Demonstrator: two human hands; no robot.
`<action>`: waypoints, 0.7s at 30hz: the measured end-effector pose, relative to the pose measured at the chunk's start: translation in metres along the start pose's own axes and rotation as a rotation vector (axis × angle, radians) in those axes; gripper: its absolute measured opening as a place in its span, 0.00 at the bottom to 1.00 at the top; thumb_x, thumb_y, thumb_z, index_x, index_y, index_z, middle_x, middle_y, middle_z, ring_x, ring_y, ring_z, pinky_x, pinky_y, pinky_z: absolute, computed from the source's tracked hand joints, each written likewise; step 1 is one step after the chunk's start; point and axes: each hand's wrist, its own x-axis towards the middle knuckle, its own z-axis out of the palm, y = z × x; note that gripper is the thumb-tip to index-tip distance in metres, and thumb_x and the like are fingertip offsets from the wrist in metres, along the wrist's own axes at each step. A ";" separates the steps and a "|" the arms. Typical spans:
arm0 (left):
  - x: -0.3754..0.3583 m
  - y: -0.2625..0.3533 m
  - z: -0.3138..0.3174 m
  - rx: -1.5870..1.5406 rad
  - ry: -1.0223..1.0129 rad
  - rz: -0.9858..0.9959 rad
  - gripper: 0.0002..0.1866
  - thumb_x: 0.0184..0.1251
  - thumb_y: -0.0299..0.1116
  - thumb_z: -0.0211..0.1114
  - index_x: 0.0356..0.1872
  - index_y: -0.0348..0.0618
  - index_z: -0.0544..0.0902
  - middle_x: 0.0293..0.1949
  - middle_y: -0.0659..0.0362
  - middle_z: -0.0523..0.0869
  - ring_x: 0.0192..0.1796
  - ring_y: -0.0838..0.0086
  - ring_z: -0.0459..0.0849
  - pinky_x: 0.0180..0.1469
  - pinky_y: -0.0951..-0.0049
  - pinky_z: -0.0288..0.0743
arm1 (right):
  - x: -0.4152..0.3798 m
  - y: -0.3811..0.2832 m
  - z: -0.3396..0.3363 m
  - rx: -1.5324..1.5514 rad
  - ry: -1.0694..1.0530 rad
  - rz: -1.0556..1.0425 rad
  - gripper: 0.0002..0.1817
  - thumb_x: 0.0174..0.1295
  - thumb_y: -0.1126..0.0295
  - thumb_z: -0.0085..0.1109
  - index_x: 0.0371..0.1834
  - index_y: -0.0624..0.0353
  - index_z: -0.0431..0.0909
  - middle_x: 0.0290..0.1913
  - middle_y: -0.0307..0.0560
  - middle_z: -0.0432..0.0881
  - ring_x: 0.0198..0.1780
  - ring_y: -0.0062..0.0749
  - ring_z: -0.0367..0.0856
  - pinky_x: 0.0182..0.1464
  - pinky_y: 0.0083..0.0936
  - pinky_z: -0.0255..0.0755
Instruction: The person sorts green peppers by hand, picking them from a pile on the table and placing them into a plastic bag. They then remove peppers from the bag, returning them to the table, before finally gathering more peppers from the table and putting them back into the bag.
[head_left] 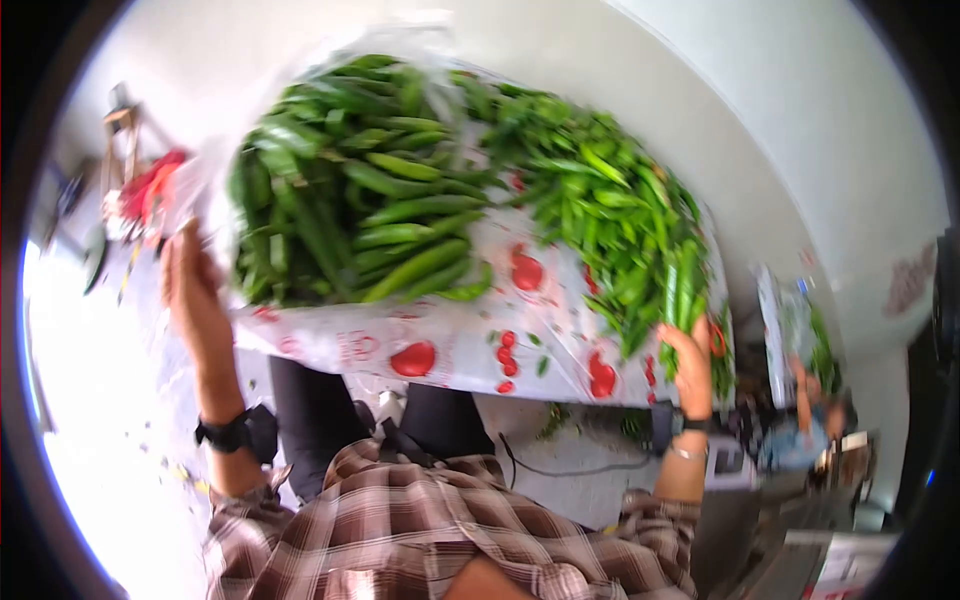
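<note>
A heap of long green chili peppers (400, 210) fills a clear plastic bag (215, 180) at the left of the table. My left hand (192, 275) is at the bag's left side, slightly blurred, with its fingers pointing up and closed on the loose plastic. At the table's right end my right hand (690, 360) is wrapped round a few long green chili peppers (684, 285), held upright. Beside its fingers shows a small orange loop (717, 337), whose kind I cannot make out. A looser pile of green chili peppers (600, 190) spreads behind that hand.
Under the peppers lies a white tablecloth with red fruit prints (460, 345). A cable (570, 470) runs over the floor below. Far right, another person (800, 430) reaches toward a further bag of greens (822, 350). A wooden stool (122, 130) stands at the back left.
</note>
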 end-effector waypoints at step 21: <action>0.026 0.025 -0.005 -0.329 -0.088 0.040 0.13 0.69 0.36 0.53 0.39 0.36 0.79 0.27 0.66 0.76 0.20 0.90 0.66 0.21 0.89 0.59 | 0.090 -0.157 0.294 -0.629 -0.747 -0.941 0.41 0.40 0.74 0.60 0.63 0.55 0.56 0.50 0.58 0.74 0.50 0.50 0.75 0.52 0.32 0.68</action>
